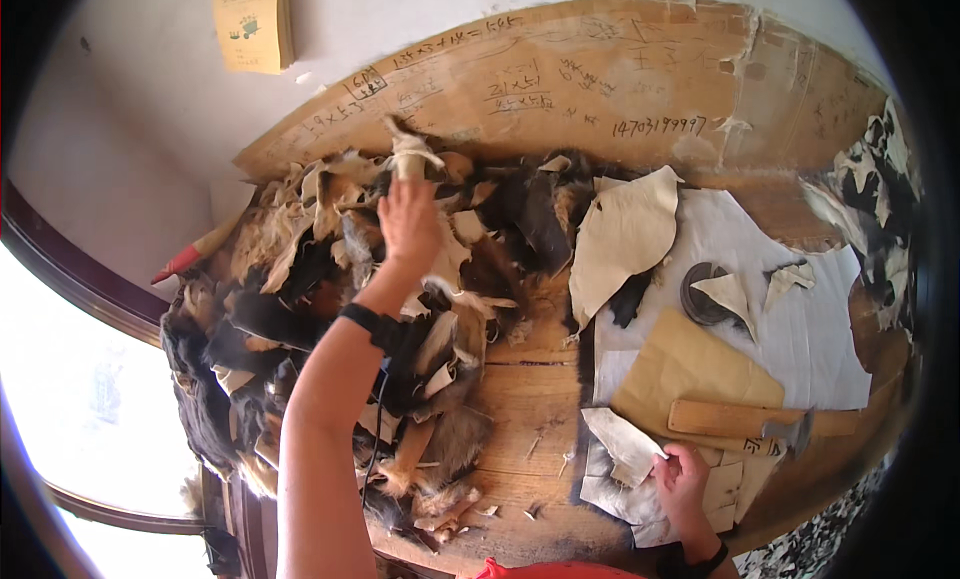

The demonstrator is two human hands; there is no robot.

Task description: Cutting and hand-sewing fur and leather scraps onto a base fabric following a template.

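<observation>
My left hand (408, 224) reaches into the far part of a heap of fur and hide scraps (270, 319), its fingers closed on a pale scrap (412, 149) with dark fur at its tip. My right hand (682, 479), at the lower right, pinches the corner of a white hide piece (617, 436), which lies over grey-white fur and pale pieces. Above it are a yellow-brown paper sheet (680, 364) and a wooden-handled tool with a metal head (735, 419). A large cream hide piece (625, 229) lies between the heap and a white sheet (820, 339).
A marked cardboard board (540, 59) lines the back of the wooden worktop (530, 399). A dark ring-shaped object (700, 284) rests on the sheet. A yellow booklet (250, 24) hangs on the wall. A bright window (80, 379) is at left; black-and-white scraps (875, 199) pile at right.
</observation>
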